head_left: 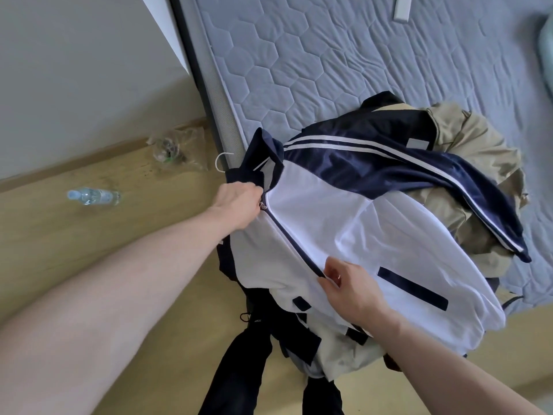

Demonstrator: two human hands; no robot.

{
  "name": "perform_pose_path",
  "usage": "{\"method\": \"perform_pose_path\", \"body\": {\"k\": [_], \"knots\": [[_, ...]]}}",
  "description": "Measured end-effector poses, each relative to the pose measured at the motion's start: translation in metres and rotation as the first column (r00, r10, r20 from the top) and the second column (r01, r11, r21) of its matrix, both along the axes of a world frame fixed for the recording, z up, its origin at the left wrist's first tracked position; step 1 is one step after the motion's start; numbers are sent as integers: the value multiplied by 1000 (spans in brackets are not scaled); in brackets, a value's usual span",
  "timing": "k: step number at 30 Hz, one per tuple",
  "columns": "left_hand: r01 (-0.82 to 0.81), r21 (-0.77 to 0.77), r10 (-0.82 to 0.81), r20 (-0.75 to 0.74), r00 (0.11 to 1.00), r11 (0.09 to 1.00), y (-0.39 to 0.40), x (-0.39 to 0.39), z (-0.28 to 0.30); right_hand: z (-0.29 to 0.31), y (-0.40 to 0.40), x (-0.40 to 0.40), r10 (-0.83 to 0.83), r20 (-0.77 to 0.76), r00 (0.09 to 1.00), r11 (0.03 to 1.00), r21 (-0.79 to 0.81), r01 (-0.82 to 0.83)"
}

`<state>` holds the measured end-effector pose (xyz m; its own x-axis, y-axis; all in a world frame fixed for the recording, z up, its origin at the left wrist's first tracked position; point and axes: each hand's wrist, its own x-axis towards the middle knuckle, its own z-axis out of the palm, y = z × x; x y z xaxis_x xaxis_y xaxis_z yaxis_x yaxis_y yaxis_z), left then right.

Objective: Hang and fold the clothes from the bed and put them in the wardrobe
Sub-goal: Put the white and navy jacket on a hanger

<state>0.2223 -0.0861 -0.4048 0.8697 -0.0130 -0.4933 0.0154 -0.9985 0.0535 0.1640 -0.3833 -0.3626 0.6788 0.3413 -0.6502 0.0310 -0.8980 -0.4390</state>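
At the near edge of the bed, a white and navy track jacket lies front-up, its hem hanging off toward the floor. Left hand has its fingers curled tight round the zip pull at the collar; right hand pinches the zip seam lower down. A white hanger hook pokes out of the collar (the rest is hidden). Beige clothing lies bunched beneath the jacket. A water bottle lies on the floor.

Both arms reach forward, left grip curled tight, right grip pinching.
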Motion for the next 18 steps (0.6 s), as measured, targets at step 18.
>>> {"method": "perform_pose_path", "body": {"k": [18], "knots": [[-571,-588,471,-334,817,573,11,-31,-20,9,-1,1,79,-55,995,993,-84,-84]]}}
